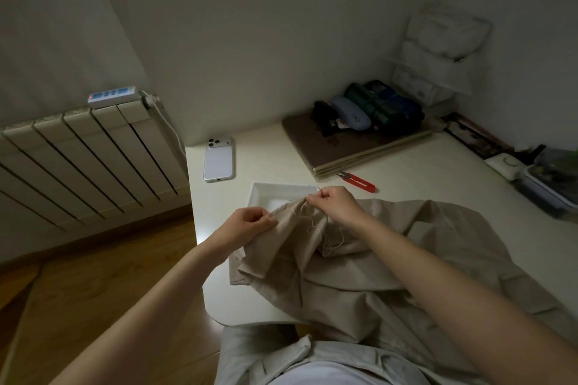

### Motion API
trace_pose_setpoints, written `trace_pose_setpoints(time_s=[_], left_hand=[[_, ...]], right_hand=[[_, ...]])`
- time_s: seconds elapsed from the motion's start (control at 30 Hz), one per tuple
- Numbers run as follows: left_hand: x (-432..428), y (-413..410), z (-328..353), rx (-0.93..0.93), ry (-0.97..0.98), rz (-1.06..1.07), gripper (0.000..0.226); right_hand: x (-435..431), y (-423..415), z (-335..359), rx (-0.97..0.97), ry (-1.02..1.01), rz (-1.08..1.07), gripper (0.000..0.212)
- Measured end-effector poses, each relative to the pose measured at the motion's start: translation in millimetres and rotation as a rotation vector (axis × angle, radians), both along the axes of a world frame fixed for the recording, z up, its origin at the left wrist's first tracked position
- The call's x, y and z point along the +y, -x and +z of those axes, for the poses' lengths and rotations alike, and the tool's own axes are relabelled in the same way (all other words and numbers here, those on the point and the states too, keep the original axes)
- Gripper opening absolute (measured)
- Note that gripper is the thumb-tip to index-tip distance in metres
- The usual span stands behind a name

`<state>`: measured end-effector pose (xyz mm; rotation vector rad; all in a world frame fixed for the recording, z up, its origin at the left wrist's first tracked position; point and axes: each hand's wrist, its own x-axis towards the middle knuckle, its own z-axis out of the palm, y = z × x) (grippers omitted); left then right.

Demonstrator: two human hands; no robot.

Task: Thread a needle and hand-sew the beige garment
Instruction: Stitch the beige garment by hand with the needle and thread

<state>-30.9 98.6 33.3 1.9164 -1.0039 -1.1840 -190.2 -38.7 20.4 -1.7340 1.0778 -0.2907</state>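
Note:
The beige garment (369, 259) lies crumpled over the white table (281, 150) and down toward my lap. My left hand (250, 223) pinches a raised fold of the garment at its left edge. My right hand (334, 201) is closed on a thin needle (318, 188) whose tip pokes up just past my fingers, right at the top of the same fold. Pale thread (316, 231) trails loosely down the cloth below my right hand.
A white tray (275, 192) sits just behind the fold. Red thread snips (359, 182) lie behind my right hand. A white phone (219, 159) rests at the table's back left. A brown board with pouches (353, 141) and containers (547, 178) line the back and right. A radiator (87, 153) stands left.

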Motion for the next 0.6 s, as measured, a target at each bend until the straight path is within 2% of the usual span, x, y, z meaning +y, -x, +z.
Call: trace_pose_setpoints(time_s=[0.2,0.4,0.53,0.6], left_hand=[[4,-3,-24,-0.199,-0.066,0.006,0.015],[13,3,-47,-0.172,0.029,0.317,0.02],[13,12,-56,-0.2,0.043,0.36,0.021],[13,16,-61,-0.213,0.008,0.381,0.021]], right_hand=[[0,8,-12,0.074,0.013,0.03,0.028],[-2,17,-23,0.225,0.164,0.074,0.031],[-1,21,-27,0.269,0.17,0.07,0.022],[-1,21,-30,0.288,0.148,0.068,0.023]])
